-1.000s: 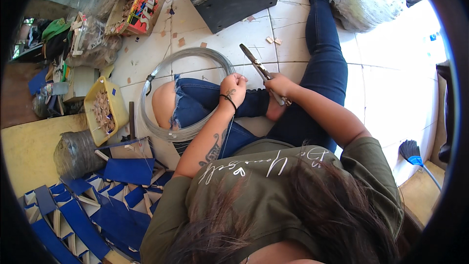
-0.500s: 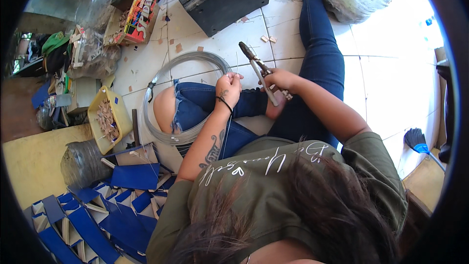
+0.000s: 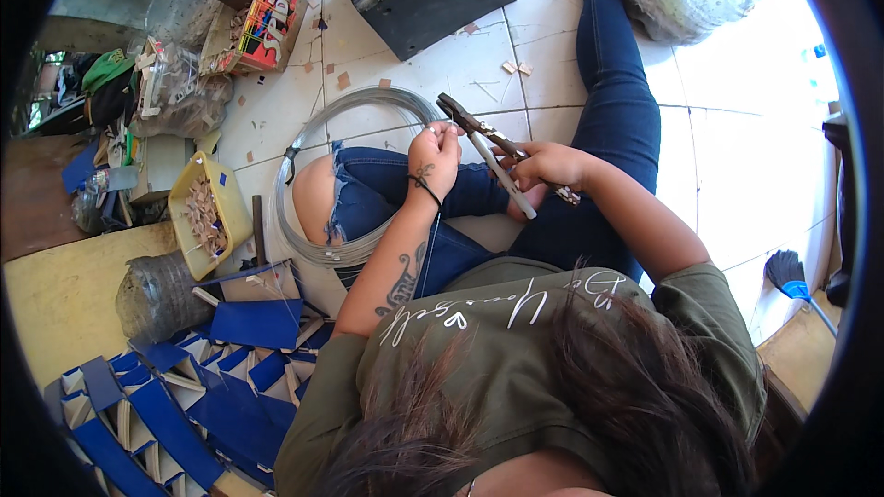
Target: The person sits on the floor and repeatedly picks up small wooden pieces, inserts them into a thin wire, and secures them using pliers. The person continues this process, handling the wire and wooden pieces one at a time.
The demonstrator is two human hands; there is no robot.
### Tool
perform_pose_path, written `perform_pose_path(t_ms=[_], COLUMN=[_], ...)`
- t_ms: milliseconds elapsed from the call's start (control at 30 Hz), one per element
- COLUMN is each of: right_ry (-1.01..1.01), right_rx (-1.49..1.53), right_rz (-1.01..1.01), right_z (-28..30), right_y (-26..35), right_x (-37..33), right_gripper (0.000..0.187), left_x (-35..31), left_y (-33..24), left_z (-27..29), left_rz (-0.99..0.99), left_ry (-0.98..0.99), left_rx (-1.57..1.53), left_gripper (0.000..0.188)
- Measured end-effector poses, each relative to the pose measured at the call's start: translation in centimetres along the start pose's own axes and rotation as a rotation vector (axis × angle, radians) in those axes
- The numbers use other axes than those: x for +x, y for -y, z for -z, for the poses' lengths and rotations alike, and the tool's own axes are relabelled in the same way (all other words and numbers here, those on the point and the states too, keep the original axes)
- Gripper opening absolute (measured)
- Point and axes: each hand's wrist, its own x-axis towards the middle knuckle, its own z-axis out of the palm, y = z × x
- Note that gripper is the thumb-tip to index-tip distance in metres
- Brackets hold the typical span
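The closed left hand (image 3: 436,155) conceals the gripped section of a wire strand (image 3: 430,253). Contact between the strand and the jaws of the pliers (image 3: 488,140) is too fine to determine. The right hand (image 3: 554,166) covers part of one handle. The left forearm (image 3: 401,244) obscures part of the wire coil (image 3: 368,99). The upper edge crops the dark box (image 3: 447,5).

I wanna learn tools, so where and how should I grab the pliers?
Best grip the pliers around both handles, I'd say, coming from the right, as the right hand does. The handles are long, spread apart and point back toward the body; the jaws point away, near the left hand.
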Motion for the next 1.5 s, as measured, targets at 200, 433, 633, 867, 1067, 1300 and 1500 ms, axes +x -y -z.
perform_pose_path(t_ms=[200,433,633,867,1067,1300,1500], right_ry=[-0.022,-0.214,-0.36,-0.436,-0.435,-0.154,0.007], right_rx=[0.092,-0.068,-0.137,-0.371,-0.375,0.252,0.198], right_rz=[-0.075,-0.02,-0.032,-0.079,-0.11,0.016,0.043], right_z=[-0.6,0.7,0.2,0.3,0.5,0.7,-0.1], right_y=[-0.2,-1.3,-2.4,-3.0,-3.0,-2.1,-1.1], right_x=[0.5,2.2,3.9,5.0,5.4,1.4,-0.9], right_gripper=[0.029,0.023,0.02,0.019,0.025,0.04,0.063], left_x=[0.0,-1.0,-1.3,-0.5,-0.4,-0.7,-0.2], left_y=[0.2,-0.1,1.0,3.2,3.1,0.9,-0.2], left_z=[0.3,1.2,0.0,-0.8,-0.6,0.3,0.3], left_rz=[-0.028,0.241,0.203,0.103,0.099,0.123,0.063], left_ry=[0.001,0.161,0.061,-0.009,0.007,-0.011,0.003], left_rx=[0.109,-0.013,0.088,0.256,0.211,-0.096,-0.072], left_gripper=[0.019,0.022,0.017,0.017,0.018,0.016,0.017])
